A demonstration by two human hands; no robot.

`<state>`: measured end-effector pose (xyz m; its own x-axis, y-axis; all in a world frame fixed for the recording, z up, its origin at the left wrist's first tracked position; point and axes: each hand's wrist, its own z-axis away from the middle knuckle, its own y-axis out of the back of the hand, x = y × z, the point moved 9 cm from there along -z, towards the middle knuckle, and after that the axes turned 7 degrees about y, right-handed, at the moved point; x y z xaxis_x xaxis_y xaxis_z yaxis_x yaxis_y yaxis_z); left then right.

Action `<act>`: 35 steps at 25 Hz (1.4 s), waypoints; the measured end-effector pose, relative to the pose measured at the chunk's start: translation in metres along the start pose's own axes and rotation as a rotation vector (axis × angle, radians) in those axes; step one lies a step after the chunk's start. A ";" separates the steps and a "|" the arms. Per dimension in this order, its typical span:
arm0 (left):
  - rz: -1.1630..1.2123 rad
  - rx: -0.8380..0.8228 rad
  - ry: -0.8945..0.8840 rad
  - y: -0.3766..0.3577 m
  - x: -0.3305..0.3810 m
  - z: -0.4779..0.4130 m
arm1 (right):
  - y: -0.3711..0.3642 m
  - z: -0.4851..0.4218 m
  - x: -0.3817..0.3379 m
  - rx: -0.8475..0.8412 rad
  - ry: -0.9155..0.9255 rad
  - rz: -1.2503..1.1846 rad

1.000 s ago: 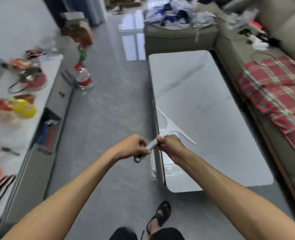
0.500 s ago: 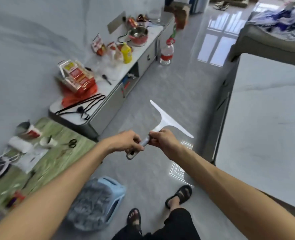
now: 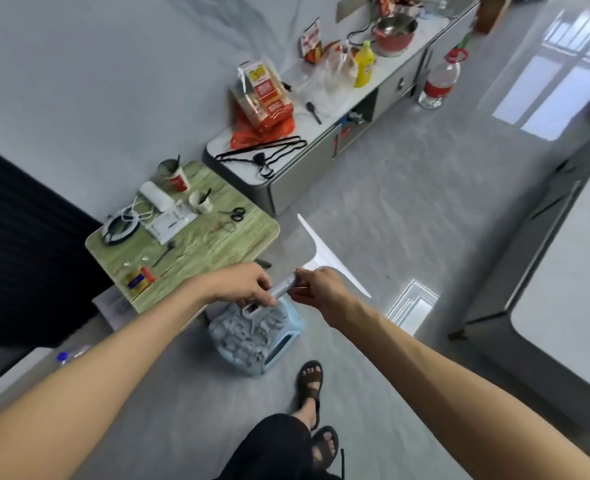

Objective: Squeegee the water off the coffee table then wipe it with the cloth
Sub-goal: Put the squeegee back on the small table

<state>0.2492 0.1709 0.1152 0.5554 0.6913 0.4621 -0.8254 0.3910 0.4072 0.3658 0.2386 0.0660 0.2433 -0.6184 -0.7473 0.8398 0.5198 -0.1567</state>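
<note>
At lower centre of the frame, the left hand (image 3: pixel 248 289) grips the grey handle of the squeegee (image 3: pixel 324 259). Just right of it, the right hand (image 3: pixel 321 291) pinches the handle's upper end, so the white blade is in the air over the floor, well apart from the coffee table (image 3: pixel 570 271) at the right edge. A grey cloth (image 3: pixel 248 336) lies untouched on the blue stool (image 3: pixel 293 323) below the hands, so the wipe is judged outstanding; whether water remains cannot be determined.

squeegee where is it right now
The squeegee is mid-frame in the head view, held by the left hand and right hand above the stool, left of the table.
</note>
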 end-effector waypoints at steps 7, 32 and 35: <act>0.078 0.037 0.044 -0.008 -0.094 0.043 | -0.083 0.021 0.039 -0.078 -0.011 0.127; -0.163 0.422 0.068 0.138 -0.548 -0.328 | -0.364 -0.440 0.271 0.125 0.034 0.465; -0.162 0.468 0.061 0.137 -0.531 -0.317 | -0.354 -0.422 0.266 0.122 0.059 0.353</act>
<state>-0.1904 0.0500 -0.3246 0.6542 0.6842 0.3223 -0.5873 0.1911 0.7864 -0.0715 0.1386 -0.3501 0.5031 -0.3766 -0.7778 0.7614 0.6190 0.1928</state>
